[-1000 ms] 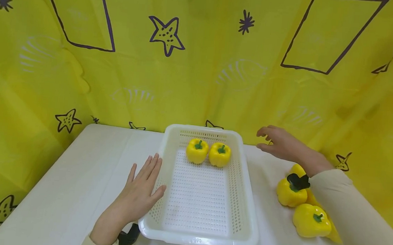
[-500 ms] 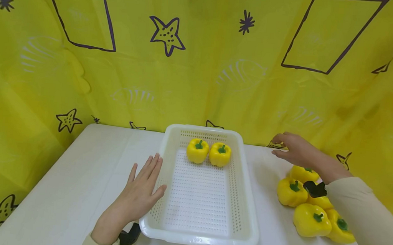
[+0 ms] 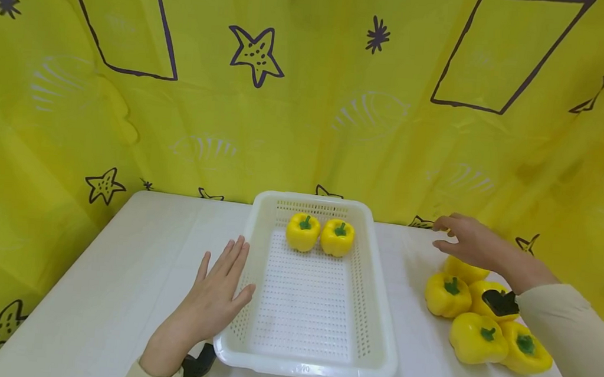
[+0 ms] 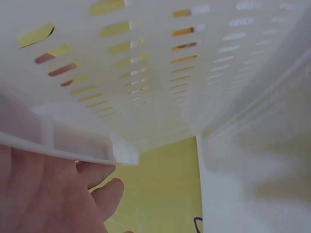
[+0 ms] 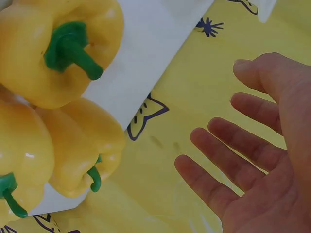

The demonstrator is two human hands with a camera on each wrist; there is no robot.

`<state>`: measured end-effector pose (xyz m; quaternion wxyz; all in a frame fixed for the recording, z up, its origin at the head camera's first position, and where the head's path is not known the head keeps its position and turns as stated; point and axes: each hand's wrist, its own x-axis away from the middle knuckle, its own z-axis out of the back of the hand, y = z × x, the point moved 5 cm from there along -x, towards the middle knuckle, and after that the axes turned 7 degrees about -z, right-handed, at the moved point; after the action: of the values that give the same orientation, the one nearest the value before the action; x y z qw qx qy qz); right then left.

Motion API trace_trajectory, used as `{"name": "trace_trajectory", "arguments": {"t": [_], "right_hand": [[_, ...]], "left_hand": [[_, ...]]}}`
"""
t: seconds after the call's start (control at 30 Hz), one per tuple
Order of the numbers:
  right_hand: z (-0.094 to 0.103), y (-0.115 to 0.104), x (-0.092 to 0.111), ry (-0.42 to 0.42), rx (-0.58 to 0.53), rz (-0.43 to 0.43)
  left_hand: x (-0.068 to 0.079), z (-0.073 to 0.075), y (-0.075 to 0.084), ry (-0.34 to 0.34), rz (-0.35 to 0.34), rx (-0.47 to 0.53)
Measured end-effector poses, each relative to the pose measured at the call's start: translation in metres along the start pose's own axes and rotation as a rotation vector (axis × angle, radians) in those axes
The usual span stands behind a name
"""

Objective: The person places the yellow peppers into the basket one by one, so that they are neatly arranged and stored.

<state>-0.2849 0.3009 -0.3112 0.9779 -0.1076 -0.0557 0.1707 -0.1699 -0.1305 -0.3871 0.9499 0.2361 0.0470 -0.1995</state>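
Observation:
Two yellow bell peppers, one on the left (image 3: 302, 233) and one on the right (image 3: 337, 238), stand side by side at the far end of a white perforated basket (image 3: 304, 368). My left hand (image 3: 213, 303) lies with straight fingers along the basket's left rim; the left wrist view shows its fingers (image 4: 108, 198) against the basket wall. My right hand (image 3: 470, 242) hovers over the back of a pile of several yellow bell peppers (image 3: 479, 340), fingers loosely bent and holding nothing. In the right wrist view its fingers (image 5: 228, 145) are spread apart, clear of the nearest pepper (image 5: 97, 145).
A white table (image 3: 107, 291) carries the basket and the pile, the pile being to the basket's right. Behind the table's far edge hangs a yellow curtain (image 3: 308, 106) with dark starfish drawings. Black straps sit on both wrists.
My right hand has drawn away from the basket, moving right and slightly toward me over the pepper pile, uncovering more of the pile. The left hand and basket have stayed put.

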Motion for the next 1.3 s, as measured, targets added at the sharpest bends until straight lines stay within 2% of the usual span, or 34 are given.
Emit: {"name": "trace_trajectory", "arguments": {"t": [0.3,0.5,0.6,0.97,1.3], "right_hand": [[-0.012,0.020,0.006,0.000,0.036,-0.028],[-0.021,0.039,0.010,-0.026,0.037,-0.117],[-0.024,0.046,0.012,-0.032,0.043,-0.134],[-0.036,0.062,0.016,-0.097,0.048,-0.201],[-0.040,0.067,0.013,-0.114,0.052,-0.223]], "left_hand": [[-0.001,-0.002,-0.001,-0.002,0.003,0.000],[-0.001,-0.003,-0.001,0.002,-0.001,-0.002],[-0.001,-0.003,-0.002,0.003,-0.001,-0.004],[-0.001,-0.002,-0.002,0.006,-0.003,-0.011],[-0.001,-0.002,-0.002,0.010,-0.006,-0.009]]}}
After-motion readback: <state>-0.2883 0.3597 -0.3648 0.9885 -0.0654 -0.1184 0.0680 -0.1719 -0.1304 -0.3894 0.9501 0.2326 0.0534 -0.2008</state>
